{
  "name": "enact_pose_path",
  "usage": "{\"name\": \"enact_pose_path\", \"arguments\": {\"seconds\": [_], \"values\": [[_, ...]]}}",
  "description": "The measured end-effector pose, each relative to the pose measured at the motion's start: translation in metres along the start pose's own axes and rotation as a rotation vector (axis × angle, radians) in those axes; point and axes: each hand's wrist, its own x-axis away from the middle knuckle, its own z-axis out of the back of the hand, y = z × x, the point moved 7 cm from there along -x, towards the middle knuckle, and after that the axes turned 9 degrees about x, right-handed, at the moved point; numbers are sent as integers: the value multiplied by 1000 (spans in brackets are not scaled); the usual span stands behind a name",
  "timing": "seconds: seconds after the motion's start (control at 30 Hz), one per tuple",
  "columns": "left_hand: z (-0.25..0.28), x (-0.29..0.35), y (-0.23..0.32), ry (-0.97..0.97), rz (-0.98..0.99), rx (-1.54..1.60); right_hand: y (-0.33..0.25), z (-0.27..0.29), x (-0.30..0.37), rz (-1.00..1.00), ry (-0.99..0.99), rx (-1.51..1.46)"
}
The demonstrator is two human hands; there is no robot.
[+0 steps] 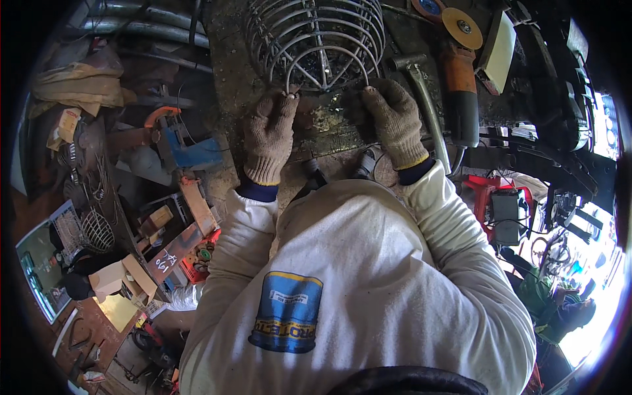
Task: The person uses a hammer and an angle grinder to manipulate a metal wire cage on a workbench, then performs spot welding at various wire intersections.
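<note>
A basket-like cage of bent metal rods (pixel 322 38) rests on the dark work table (pixel 329 122), its open arched end toward me. My left hand (pixel 270 128), in a knitted glove, is closed with its fingertips on the left end of the nearest rod arch (pixel 324 49). Opposite it, my right hand (pixel 397 118), gloved alike, pinches at the arch's right end. Whether this arch is fixed to the rest of the cage I cannot tell. Right of my right hand lies a T-shaped metal bar (pixel 424 99), like a hammer.
An orange and black angle grinder (pixel 461 85) with a tan disc lies on the right. A white box-shaped piece (pixel 498 52) is beyond it. To the left are a blue clamp-like tool (pixel 191 150), crumpled cloth (pixel 82 82) and an open cardboard box (pixel 123 280). A red stool (pixel 482 197) stands lower right.
</note>
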Motion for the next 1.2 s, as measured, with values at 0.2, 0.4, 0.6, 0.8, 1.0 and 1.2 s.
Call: {"name": "enact_pose_path", "arguments": {"seconds": [0.2,0.4,0.6,0.8,1.0,1.2], "values": [[-5,3,11,-10,6,-186,1,1,-1,30,-21,4],[0,2,3,76,-85,-132,1,0,-1,28,-43,6],[-1,2,8,83,-49,-101,5,1,-2,16,-35,1],[-3,3,-2,117,-6,76,4,-2,-1,-2,-54,-53],[-1,2,-6,71,-19,-1,3,0,0,-9,-51,-12],[-2,1,5,41,-35,-43,6,-1,-1,-12,-44,-29]]}}
